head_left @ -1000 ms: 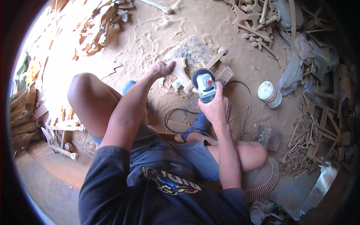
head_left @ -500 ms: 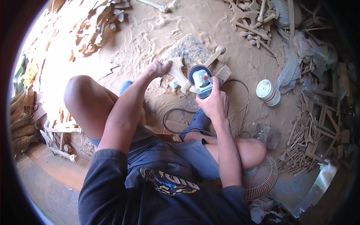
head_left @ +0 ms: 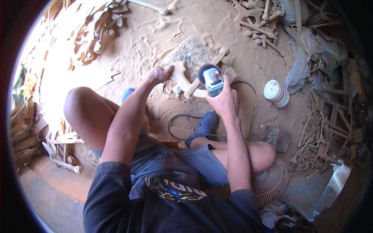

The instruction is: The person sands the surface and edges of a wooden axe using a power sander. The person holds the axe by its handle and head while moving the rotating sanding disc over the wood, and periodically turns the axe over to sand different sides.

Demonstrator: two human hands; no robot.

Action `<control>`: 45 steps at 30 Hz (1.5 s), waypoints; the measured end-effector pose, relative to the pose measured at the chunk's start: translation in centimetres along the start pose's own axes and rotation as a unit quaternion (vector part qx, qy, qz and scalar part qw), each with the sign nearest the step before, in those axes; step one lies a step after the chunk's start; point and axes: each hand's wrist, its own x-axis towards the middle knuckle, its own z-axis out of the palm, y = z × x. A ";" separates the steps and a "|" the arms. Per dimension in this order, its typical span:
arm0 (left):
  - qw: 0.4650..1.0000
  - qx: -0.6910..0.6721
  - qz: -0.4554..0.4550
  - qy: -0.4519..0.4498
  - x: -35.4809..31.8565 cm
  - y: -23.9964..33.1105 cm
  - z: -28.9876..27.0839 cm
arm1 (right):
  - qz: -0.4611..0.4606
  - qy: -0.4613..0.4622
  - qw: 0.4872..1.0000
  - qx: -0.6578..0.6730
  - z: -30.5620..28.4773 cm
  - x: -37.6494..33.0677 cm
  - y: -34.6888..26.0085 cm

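Left of the grinder [head_left: 214, 82], the left grip [head_left: 159, 74] pinched the wooden frame [head_left: 178, 73], whose long bar [head_left: 191, 89] slanted away rightward behind the disc [head_left: 201, 71]; the right grip [head_left: 225, 100] clasped the grinder.

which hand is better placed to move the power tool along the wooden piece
The right hand, most likely: it grips the power tool, with the round disc near the wooden piece, while the left hand holds that piece.
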 end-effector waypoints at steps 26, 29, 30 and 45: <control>0.905 0.252 0.229 0.257 -0.1 -5.8 5.3 | 0.087 0.063 0.994 0.022 -0.3 5.3 3.3; 0.970 0.176 0.099 0.136 -1.2 -2.1 3.6 | 0.110 0.052 0.993 0.010 -2.7 4.0 3.2; 0.994 0.066 0.002 0.089 -1.2 -0.6 2.3 | 0.113 0.051 0.992 0.012 -3.0 3.6 3.1; 0.993 -0.110 0.037 -0.019 -0.9 8.5 -8.3 | 0.014 -0.076 0.996 -0.041 -0.9 -3.6 0.5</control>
